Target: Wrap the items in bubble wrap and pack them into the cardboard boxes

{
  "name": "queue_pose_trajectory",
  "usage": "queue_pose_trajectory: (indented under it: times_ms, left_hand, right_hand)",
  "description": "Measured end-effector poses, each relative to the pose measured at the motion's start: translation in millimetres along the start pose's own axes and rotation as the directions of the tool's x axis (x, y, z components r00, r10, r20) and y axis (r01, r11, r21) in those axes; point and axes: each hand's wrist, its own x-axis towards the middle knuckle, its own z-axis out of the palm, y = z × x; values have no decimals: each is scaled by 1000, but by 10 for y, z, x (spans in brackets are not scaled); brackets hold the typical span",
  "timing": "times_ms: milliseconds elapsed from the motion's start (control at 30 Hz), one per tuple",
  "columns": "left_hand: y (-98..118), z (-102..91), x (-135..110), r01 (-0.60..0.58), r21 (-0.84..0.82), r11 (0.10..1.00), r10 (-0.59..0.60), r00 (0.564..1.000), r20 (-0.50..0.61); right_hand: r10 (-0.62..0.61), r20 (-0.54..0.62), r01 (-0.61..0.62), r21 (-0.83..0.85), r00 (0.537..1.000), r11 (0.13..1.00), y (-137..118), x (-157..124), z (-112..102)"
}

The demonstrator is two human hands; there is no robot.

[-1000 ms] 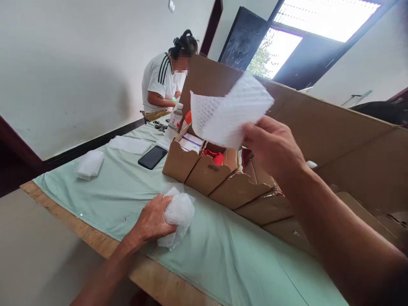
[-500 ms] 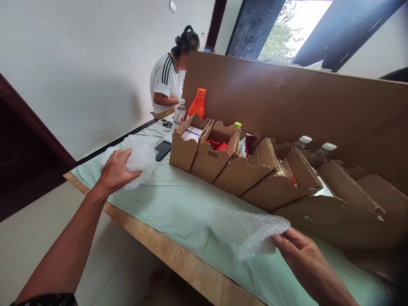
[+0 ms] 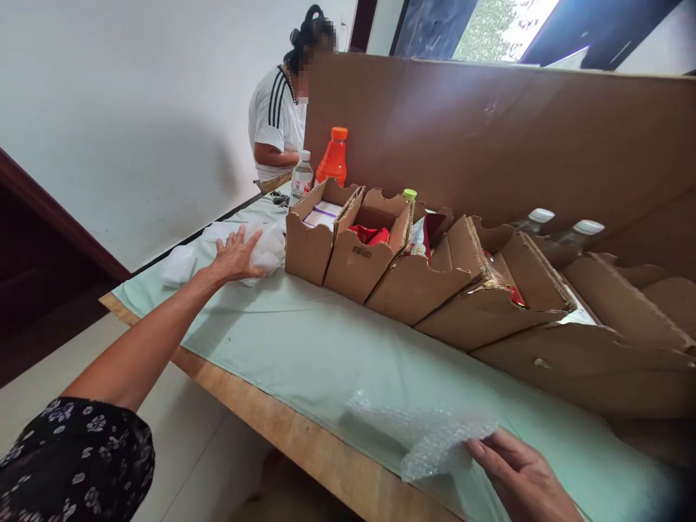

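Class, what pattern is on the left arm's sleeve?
The black fabric sleeve has whitish flower shapes, best seen in the head view.

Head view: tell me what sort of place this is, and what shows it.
Probably a makeshift indoor work corner: a cloth-covered table, a row of open cardboard bins with goods inside, and a sheet of bubble wrap in the right hand.

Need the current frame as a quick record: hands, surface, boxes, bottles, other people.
left hand: over white bundle, grip unclear
right hand: pinching clear bubble wrap between thumb and fingers
surface: green cloth over wooden table
boxes: row of open cardboard boxes
bottles: orange bottle beside clear bottle, behind boxes
others: one person, white top, beyond the table
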Motion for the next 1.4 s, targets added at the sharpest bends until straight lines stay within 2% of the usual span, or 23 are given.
queue_pose_trajectory:
  times_ms: [100,200,300,367,467,500,567,633,667,700,767,833,867,933,1000,1067,1133,1200,1300,1400]
  left_hand:
    - [-101,-27,14,-23,-65,998,24,1000,6]
    - [-274,-54,-82,-67,-206,976,58,997,-49]
    - [-448,-31,-285,-81,-305,949,52,993,-103]
    - [-531,30,-467,-86,-345,935,35,988,-153]
    - [-631,181,-783,-128,-449,885,11,967,-254]
    - [-669,237,-894,-144,-514,846,-20,953,-301]
    - [-755,340,-1117,-174,-658,732,-133,912,-388]
    - [-842,409,-1330,-195,-755,626,-251,866,-432]
    - [-876,427,-1428,-202,-779,594,-290,849,-441]
    - [-899,435,-1517,-204,-792,576,-318,836,-446]
    - [-902,432,-1666,-189,-803,566,-359,820,-446]
    - [-849,423,-1762,-171,-773,611,-355,814,-460]
    - [-804,421,-1787,-166,-731,662,-329,812,-483]
    - [-688,432,-1789,-183,-604,776,-230,809,-541]
    - [-556,464,-1732,-223,-471,854,-115,801,-588]
    - [-437,512,-1636,-238,-376,895,-36,803,-595]
    - [-369,563,-1529,-204,-324,924,-17,823,-568]
    - [-372,593,-1438,-139,-307,942,-43,854,-518]
    - [-462,566,-1374,-60,-302,952,-95,876,-473]
    - [-453,495,-1407,-49,-316,947,-122,859,-497]
  right_hand:
    - [-39,36,39,-2,999,999,-117,16,80]
    - [-137,97,135,25,986,991,-384,102,253]
    - [-275,157,266,74,949,961,-762,263,545]
    - [-404,146,392,106,903,914,-1043,377,806]
    - [-618,45,612,99,785,784,-1472,527,1272]
    - [-688,12,685,83,726,724,-1610,581,1445]
    - [-817,-3,816,40,577,576,-1857,716,1816]
    - [-893,104,899,-12,437,438,-2034,893,2196]
    - [-893,205,915,-49,401,400,-2082,987,2371]
    - [-864,315,919,-94,392,382,-2098,1075,2524]
    - [-773,484,911,-183,411,370,-2025,1207,2718]
    - [-726,523,894,-242,447,377,-1829,1271,2726]
    - [-714,505,874,-274,485,400,-1701,1285,2664]
    - [-665,441,797,-368,603,478,-1439,1312,2464]
    - [-581,391,698,-468,714,542,-1230,1365,2269]
    - [-513,398,648,-518,761,559,-1112,1448,2192]
    - [-473,444,649,-519,761,557,-1090,1531,2269]
    - [-454,508,679,-488,732,549,-1137,1581,2454]
    - [-465,609,753,-391,643,529,-1241,1584,2738]
    - [-495,654,797,-303,572,522,-1287,1566,2845]
